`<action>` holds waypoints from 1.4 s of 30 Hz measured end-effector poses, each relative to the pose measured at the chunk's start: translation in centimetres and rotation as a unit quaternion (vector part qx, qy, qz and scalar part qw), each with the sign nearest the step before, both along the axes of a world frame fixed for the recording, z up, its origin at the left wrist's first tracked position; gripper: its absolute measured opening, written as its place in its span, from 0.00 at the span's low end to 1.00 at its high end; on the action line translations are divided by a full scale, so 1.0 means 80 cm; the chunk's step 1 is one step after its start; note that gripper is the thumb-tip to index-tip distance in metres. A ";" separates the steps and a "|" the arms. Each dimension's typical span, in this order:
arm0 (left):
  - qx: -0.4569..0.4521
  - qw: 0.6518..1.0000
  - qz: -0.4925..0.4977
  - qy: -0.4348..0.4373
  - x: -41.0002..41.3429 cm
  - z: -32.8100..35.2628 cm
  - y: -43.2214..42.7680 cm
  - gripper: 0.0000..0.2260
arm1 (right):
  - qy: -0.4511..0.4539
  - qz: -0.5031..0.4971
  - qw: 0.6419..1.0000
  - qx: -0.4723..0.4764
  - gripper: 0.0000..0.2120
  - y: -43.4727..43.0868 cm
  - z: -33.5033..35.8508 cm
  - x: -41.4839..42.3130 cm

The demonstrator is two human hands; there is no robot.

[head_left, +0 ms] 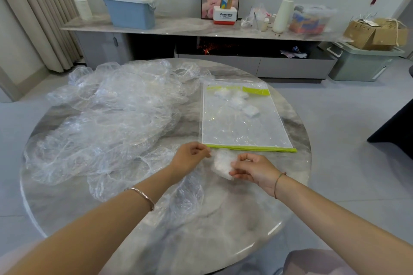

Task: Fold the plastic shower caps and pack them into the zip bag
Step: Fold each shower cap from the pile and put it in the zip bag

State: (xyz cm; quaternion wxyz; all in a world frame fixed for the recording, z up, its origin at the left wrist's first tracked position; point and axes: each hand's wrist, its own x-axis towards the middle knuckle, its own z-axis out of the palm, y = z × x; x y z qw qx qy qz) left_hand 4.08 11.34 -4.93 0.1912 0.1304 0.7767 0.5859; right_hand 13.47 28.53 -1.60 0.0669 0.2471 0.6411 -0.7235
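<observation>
nearest, a loose shower cap (185, 198) lies spread on the round marble table (234, 225), partly under the left forearm. just past it both hands work one folded cap (222, 164), a small whitish wad of film lying on the table just beside the near green edge of the zip bag (241, 127). the right hand (252, 169) pinches the wad's right side between thumb and curled fingers. the left hand (192, 156) has its fingertips drawn together at the wad's left edge and seems to pinch a corner of the film, though the clear plastic makes that hard to confirm.

the film should be nearly weightless, limp and slippery, and it likely springs open once let go, so a grip across the whole folded stack, with the elastic rim tucked inside, looks safest. it tears easily if tugged.

further on, the flat bag holds a few folded caps (250, 110) toward its far end. to its left, a big tangled pile of unfolded caps (107, 118) covers the table's far left side.
</observation>
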 end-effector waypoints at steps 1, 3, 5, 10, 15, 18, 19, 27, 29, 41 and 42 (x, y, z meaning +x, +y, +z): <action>-0.033 0.998 0.011 0.054 -0.013 -0.001 0.002 0.05 | 0.004 -0.020 1.000 0.006 0.09 0.007 0.001 -0.001; -0.132 0.978 -0.010 0.163 -0.034 0.000 0.008 0.07 | 0.007 -0.055 0.998 0.030 0.08 0.022 0.001 -0.002; -0.216 0.944 -0.061 0.243 -0.050 0.002 0.021 0.11 | 0.008 -0.082 0.995 0.055 0.07 0.038 0.000 -0.004; -0.317 0.881 -0.133 0.326 -0.077 0.005 0.055 0.17 | 0.009 -0.100 0.993 0.059 0.07 0.056 -0.001 -0.009; -0.341 0.861 -0.164 0.340 -0.083 -0.008 0.067 0.17 | 0.010 -0.087 0.994 0.063 0.08 0.061 0.004 -0.011; -0.333 0.872 -0.151 0.324 -0.083 -0.015 0.066 0.16 | 0.009 -0.080 0.995 0.064 0.09 0.064 0.006 -0.008; -0.328 0.878 -0.145 0.318 -0.083 -0.015 0.065 0.15 | 0.008 -0.077 0.995 0.066 0.09 0.065 0.005 -0.008; -0.319 0.894 -0.156 0.271 -0.091 -0.008 0.061 0.08 | 0.012 -0.070 0.995 0.067 0.10 0.068 0.002 -0.004; -0.314 0.897 -0.137 0.280 -0.087 -0.007 0.061 0.07 | 0.032 -0.079 0.994 0.074 0.09 0.066 0.003 -0.004; -0.113 0.915 0.119 0.368 -0.034 0.027 0.083 0.08 | 0.259 -0.020 0.891 0.372 0.08 0.033 0.016 -0.020; -0.103 0.918 0.123 0.363 -0.031 0.031 0.083 0.07 | 0.244 0.004 0.872 0.425 0.09 0.034 0.013 -0.025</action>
